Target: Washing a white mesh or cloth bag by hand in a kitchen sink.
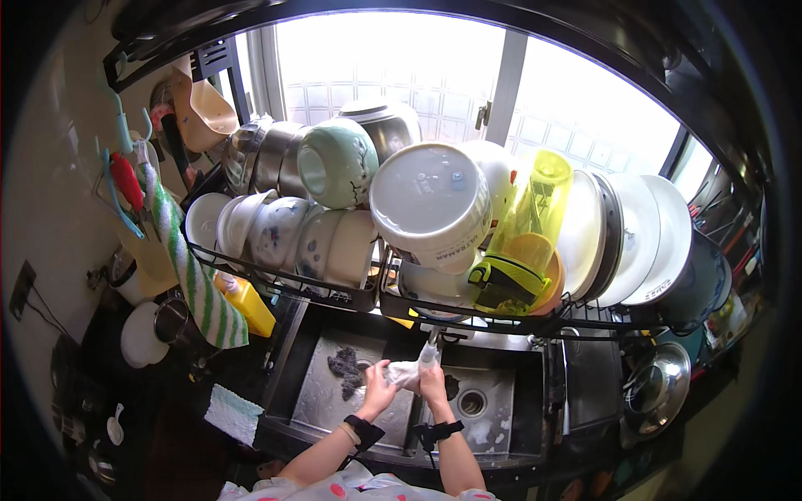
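Both hands grip a crumpled white cloth [402, 374] under the faucet spout [428, 354], above the divider of a double-bowl steel sink [313, 407]. My left hand [378, 388] squeezes the cloth's left end. At its right end, directly below the spout, is my right hand [432, 382], its fingers wrapped round the cloth. A dark scouring pad [344, 371] lies in the left bowl beside a drain partly covered by my hand. The right bowl has an open drain [472, 403] and patches of white foam [480, 431].
A black dish rack [282, 272] holding bowls, plates and a yellow-green bottle [532, 219] spans above the sink. On the left hang a green-striped towel [188, 269] and a yellow bottle [254, 307] stands behind it. A folded cloth [233, 413] lies left; steel basins [658, 391] stand right.
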`<state>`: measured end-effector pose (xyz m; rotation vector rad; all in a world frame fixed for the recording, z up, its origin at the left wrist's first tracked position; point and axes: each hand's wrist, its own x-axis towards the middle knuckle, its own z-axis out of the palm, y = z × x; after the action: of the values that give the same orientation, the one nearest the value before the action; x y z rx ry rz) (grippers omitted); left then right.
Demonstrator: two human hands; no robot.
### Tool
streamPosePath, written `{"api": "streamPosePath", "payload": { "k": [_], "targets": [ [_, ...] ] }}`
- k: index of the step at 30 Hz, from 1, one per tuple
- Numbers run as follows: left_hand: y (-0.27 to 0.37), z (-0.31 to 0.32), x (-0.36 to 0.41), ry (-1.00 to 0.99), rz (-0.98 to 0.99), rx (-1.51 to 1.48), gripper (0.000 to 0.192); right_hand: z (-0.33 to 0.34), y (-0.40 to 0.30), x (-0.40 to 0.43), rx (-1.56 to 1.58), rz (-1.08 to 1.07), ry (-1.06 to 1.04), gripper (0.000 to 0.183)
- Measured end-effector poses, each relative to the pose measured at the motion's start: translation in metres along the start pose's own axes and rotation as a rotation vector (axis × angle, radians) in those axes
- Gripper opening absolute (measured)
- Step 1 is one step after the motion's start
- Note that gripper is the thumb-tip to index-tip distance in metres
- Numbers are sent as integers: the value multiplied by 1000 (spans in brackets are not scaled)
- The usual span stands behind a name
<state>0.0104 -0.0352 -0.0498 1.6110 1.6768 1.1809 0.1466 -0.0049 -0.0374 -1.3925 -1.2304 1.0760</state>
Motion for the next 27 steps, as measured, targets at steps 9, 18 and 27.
{"api": "streamPosePath", "payload": {
  "k": [9,18,27],
  "targets": [
    [36,3,5,-165,118,-48,24,-1,-36,-2,602,225,-185,24],
    [37,-12,27,-363,62,-72,17,-13,-24,-3,409,49,-134,23],
    [55,-46,44,-863,-179,-718,34,-1,26,-49,779,843,-22,53]
  ]
}}
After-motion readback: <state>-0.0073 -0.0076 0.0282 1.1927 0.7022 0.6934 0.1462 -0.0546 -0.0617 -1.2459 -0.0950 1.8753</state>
